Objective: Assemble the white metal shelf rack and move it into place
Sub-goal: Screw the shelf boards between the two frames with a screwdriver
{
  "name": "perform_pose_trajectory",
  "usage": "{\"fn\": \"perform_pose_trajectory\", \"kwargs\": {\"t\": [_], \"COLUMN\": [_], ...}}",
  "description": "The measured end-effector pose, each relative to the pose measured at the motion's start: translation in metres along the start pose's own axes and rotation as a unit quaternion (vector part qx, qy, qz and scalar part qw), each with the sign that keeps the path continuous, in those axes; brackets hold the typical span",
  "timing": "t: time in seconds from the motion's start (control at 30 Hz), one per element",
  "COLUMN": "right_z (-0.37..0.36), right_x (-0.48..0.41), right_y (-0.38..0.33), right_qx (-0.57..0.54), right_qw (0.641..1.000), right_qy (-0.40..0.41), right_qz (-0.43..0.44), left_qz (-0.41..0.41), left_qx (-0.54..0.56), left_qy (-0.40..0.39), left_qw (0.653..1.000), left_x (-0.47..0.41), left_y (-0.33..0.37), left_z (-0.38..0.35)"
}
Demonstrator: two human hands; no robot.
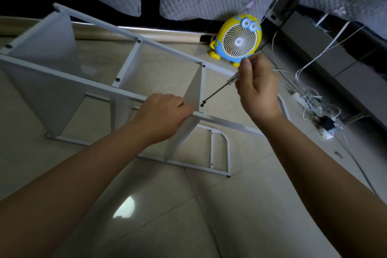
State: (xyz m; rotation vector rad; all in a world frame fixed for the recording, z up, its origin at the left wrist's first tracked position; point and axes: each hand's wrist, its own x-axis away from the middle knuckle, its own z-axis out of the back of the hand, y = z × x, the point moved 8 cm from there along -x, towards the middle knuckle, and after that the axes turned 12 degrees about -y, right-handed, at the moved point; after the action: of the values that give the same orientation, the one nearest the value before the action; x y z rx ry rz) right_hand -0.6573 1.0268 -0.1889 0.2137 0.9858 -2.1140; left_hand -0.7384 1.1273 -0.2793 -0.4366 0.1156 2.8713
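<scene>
The left grip (165,115) is clasping the rack (62,76), lying sideways, long axis left-right; right grip (257,90) is holding a screwdriver (219,89) pointing down-left at a screw (203,102)

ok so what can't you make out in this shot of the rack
Head view:
- screwdriver handle: mostly hidden inside the right hand
- screw: too small to tell how far in it sits
- left hand fingertips: curled out of sight around the rack rail
- rack's left end: cut off by the picture edge
</scene>
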Motion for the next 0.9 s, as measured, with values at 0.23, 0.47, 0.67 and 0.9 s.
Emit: {"fn": "perform_pose_trajectory", "kwargs": {"t": [0.23,0.47,0.67,0.9], "right_z": [-0.006,-0.006,-0.015,-0.004], "right_x": [-0.011,-0.044,-0.05,-0.045], "right_y": [-0.012,-0.015,-0.022,-0.015], "right_qx": [0.056,0.048,0.134,0.245], "right_qw": [0.995,0.935,0.948,0.955], "right_qy": [-0.082,-0.336,-0.285,-0.124], "right_qz": [-0.01,-0.1,-0.039,-0.115], "left_qz": [-0.013,-0.014,-0.009,-0.012], "left_qx": [0.007,0.023,0.03,0.051], "left_qy": [0.011,0.019,-0.008,0.003], "left_qw": [1.0,0.999,0.999,0.999], "left_x": [0.0,0.0,-0.001,0.0], "left_y": [0.005,0.003,0.003,0.003], "left_z": [0.002,0.001,-0.004,-0.004]}}
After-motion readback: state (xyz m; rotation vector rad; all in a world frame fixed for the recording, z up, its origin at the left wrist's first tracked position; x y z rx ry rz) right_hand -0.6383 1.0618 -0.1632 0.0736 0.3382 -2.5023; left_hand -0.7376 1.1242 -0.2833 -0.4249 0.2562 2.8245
